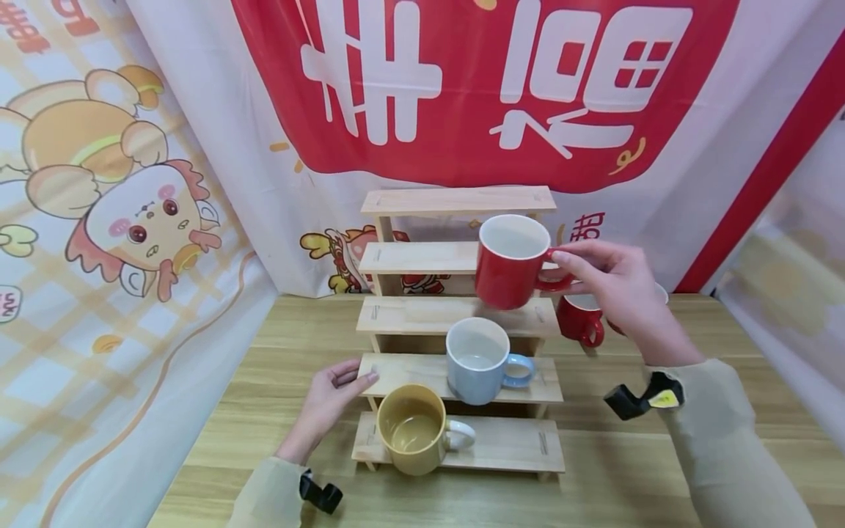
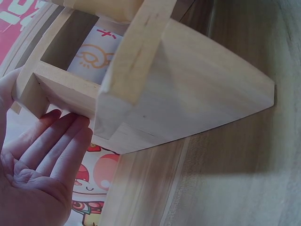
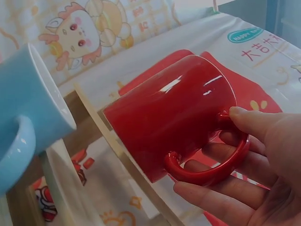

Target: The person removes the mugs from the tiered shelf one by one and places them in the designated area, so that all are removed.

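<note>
My right hand [image 1: 617, 286] grips a red mug [image 1: 508, 268] by its handle, thumb on top. The white-lined mug is upright in front of the upper steps of a stepped wooden rack [image 1: 409, 315]; whether its base touches a step, I cannot tell. In the right wrist view, fingers pass around and through the handle. My left hand [image 1: 332, 396] holds the left end of the rack's second step from the bottom, thumb above and fingers [image 2: 66, 141] at its underside. A light blue mug [image 1: 478, 363] stands on that step. A yellow mug [image 1: 414, 433] with a white handle occupies the bottom step.
Right of the rack, another red mug [image 1: 577, 319] stands on the wood-grain table [image 1: 264, 425], with a further mug mostly hidden behind my right hand. A printed red-and-white cloth [image 1: 462, 161] hangs behind, and patterned cloth covers the left side.
</note>
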`<state>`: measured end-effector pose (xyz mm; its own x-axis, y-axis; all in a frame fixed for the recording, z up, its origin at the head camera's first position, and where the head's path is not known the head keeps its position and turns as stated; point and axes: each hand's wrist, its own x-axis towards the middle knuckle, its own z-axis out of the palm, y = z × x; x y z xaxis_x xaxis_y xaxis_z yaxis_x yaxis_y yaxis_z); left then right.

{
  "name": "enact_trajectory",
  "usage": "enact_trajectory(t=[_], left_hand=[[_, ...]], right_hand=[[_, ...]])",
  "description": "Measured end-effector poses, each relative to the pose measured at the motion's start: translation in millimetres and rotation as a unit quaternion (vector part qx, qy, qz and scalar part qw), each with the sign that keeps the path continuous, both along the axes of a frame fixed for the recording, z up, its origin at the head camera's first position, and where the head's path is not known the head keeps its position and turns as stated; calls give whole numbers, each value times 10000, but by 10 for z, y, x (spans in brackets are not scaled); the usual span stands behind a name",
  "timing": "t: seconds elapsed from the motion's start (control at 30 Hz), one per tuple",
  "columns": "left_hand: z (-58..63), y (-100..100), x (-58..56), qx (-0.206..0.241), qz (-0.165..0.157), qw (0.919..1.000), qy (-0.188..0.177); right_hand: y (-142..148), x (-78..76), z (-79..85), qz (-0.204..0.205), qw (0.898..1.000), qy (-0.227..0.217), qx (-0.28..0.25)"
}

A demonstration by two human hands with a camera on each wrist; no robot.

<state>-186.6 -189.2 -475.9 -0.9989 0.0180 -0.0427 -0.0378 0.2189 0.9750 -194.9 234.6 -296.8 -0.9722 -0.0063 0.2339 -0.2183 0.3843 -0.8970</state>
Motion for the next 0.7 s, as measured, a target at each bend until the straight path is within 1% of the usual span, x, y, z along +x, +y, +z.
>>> enact_trajectory(t=[0.23,0.37,0.47,0.6,0.7], left_hand=[[5,-6,7,-73,32,10000,30],[9,-12,9,-114,40,9999,23],[5,-11,-1,-120,28,9999,12],[2,-4,-3,-105,15,9999,-11],[2,2,3,-97,13,10000,-9]], right_hand=[[273,120,0,-410,9989,187,124],[471,197,-9,-746,9970,78,202],[623,253,-13,-934,9955,42,143],[801,318,-35,-1048,9943,217,-17],[918,370,-64,-1206,9922,312,-37]])
